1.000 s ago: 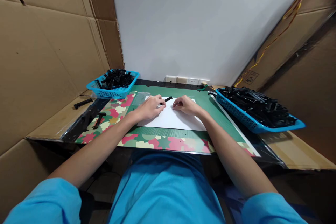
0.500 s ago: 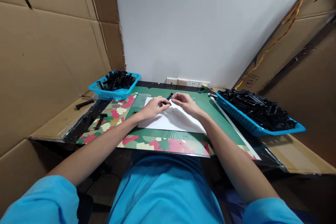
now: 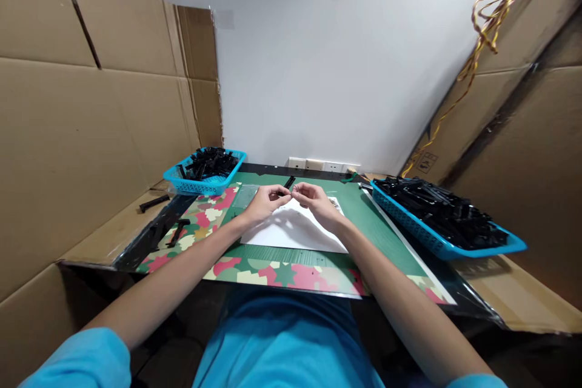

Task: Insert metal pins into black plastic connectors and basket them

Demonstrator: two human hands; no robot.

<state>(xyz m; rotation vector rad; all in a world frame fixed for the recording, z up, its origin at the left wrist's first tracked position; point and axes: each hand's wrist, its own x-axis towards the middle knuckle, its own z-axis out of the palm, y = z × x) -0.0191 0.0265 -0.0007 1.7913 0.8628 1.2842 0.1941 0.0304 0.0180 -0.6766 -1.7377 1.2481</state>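
Observation:
My left hand (image 3: 264,201) and my right hand (image 3: 313,199) meet fingertip to fingertip above a white sheet of paper (image 3: 293,231) on the green mat (image 3: 359,212). Both are closed in a pinch. A small black plastic part (image 3: 288,182) sticks up from my left fingers, tilted toward the far right. My right fingers pinch at its near end; whatever tiny piece they hold is too small to make out.
A blue basket (image 3: 205,173) of black parts stands at the far left. A larger blue tray (image 3: 443,218) piled with black parts sits on the right. Loose black pieces (image 3: 179,231) lie on the camouflage mat and cardboard at left. Wall sockets (image 3: 324,166) line the back edge.
Both hands have risen off the paper and come together, lifting the black part with them. The camera has tilted upward, so the table sits lower in view.

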